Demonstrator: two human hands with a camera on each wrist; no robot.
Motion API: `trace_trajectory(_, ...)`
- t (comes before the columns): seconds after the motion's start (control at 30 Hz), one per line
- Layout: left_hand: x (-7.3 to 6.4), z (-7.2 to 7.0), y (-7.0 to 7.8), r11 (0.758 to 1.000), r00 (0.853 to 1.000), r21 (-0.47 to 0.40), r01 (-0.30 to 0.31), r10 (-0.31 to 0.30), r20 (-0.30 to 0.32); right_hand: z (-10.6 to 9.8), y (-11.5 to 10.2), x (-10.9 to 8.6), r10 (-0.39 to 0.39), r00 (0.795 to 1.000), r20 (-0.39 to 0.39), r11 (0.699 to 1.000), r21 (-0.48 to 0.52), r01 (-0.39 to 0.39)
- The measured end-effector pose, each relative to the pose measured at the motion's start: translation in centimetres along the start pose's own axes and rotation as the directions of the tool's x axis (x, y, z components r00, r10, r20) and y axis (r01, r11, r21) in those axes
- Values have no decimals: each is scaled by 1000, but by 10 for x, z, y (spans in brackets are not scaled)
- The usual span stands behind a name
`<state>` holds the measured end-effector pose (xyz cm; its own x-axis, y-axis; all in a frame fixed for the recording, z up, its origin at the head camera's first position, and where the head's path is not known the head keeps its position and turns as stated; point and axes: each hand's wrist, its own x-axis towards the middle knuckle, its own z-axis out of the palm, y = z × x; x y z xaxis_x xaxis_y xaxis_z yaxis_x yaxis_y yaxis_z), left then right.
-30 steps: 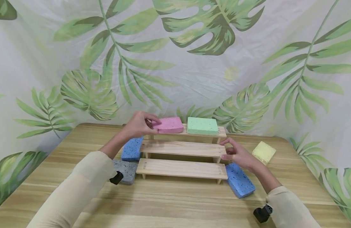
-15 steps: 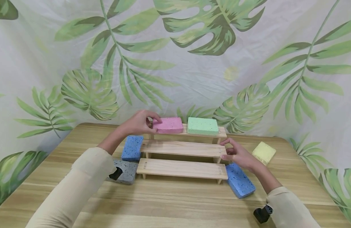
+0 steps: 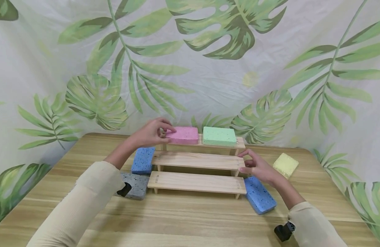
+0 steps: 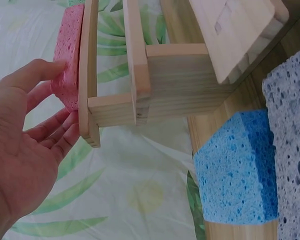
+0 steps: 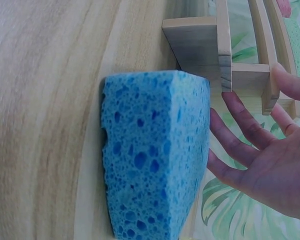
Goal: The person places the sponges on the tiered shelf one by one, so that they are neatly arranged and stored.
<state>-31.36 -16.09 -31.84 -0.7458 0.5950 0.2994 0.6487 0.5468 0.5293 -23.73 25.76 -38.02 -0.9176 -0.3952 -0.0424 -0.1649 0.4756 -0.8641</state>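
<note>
A pink sponge [image 3: 185, 136] lies flat on the top step of a three-tier wooden riser [image 3: 198, 180], beside a mint-green sponge [image 3: 219, 136]. My left hand [image 3: 151, 133] pinches the pink sponge's left end; in the left wrist view, one fingertip presses its broad face while other fingers touch its end and the board. The right hand [image 3: 258, 167] holds the right end of the middle step between thumb and fingers. Close to that hand, a blue sponge [image 5: 145, 155] rests on the table.
Left of the riser are another blue sponge [image 3: 143, 161] and a grey sponge [image 3: 135, 187], partly behind the left wrist's camera. A yellow sponge [image 3: 285, 165] lies right of the right hand. A leaf-patterned cloth [image 3: 208, 85] hangs behind the wooden table [image 3: 183, 219].
The left hand's wrist has shifted slightly left and up, with its fingertips still on the pink sponge. The right hand and the riser have stayed in place.
</note>
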Motion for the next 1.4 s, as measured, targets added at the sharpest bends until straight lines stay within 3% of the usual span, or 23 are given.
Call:
trace_trajectory(0.63,1,7,7,998,997,-4,59,-59,-41,0,-1,0,8,1000,-6,1000,-3,-8)
trace_trajectory(0.93,2,7,6,998,998,-13,54,-55,-43,1,-2,1,-29,1000,10,999,19,29)
trace_trajectory(1.4,0,6,4,998,998,-38,48,-49,-32,1,-4,-1,-11,1000,11,1000,18,11)
